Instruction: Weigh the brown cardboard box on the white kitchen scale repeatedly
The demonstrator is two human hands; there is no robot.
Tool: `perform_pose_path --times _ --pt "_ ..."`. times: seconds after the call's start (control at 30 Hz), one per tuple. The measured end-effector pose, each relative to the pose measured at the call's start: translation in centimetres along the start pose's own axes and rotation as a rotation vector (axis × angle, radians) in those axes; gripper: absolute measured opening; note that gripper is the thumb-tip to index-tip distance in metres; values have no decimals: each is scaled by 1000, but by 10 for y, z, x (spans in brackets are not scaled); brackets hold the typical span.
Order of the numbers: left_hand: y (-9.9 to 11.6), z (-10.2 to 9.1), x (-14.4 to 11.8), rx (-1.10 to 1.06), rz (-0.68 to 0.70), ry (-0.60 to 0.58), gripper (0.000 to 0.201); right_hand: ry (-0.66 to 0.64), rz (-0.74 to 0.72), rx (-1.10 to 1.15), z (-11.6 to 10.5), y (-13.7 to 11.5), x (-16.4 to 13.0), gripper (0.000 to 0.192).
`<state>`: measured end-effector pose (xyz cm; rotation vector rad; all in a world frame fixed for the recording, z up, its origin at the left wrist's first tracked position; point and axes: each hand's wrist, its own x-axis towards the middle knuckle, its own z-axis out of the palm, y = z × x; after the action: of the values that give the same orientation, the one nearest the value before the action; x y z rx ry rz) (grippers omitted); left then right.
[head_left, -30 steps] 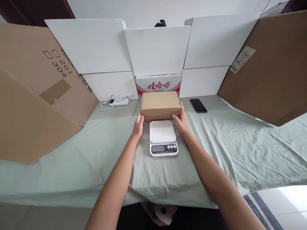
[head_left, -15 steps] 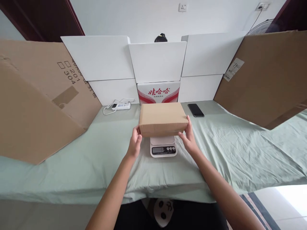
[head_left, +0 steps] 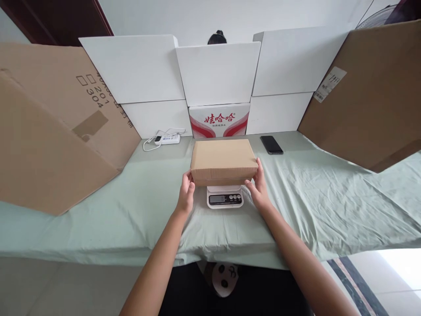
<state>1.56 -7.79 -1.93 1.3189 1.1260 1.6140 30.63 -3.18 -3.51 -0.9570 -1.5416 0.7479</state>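
Observation:
A closed brown cardboard box point(head_left: 224, 154) is held level between my two hands, above a white digital kitchen scale point(head_left: 225, 200). My left hand point(head_left: 187, 193) grips its near left corner, the thumb at the front and the fingers along the side. On the near right corner, my right hand point(head_left: 257, 188) does the same, its thumb by the lower front edge. The scale's display and buttons show in front of the box, while most of its platform is hidden beneath. Whether the box touches the platform I cannot tell.
A black phone point(head_left: 271, 145) lies to the right, and a white power strip with a cable point(head_left: 167, 139) to the left, on the green cloth point(head_left: 158, 175). White boxes point(head_left: 219, 74) form a wall behind. Large cardboard panels point(head_left: 98, 145) flank both sides. The top of a person's head shows behind.
The view has shifted slightly, so the scale and background sit higher. The box is a little lower over the scale, covering more of its platform. Both hands keep their hold.

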Motion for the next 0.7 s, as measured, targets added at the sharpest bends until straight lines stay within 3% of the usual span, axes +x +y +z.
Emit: perform_pose_path --times 0.43,0.7 --pt "-3 -3 -4 29 15 28 76 3 5 29 -2 -5 -1 97" --pt "-6 -3 -4 21 65 100 87 67 10 44 -5 -5 -2 100"
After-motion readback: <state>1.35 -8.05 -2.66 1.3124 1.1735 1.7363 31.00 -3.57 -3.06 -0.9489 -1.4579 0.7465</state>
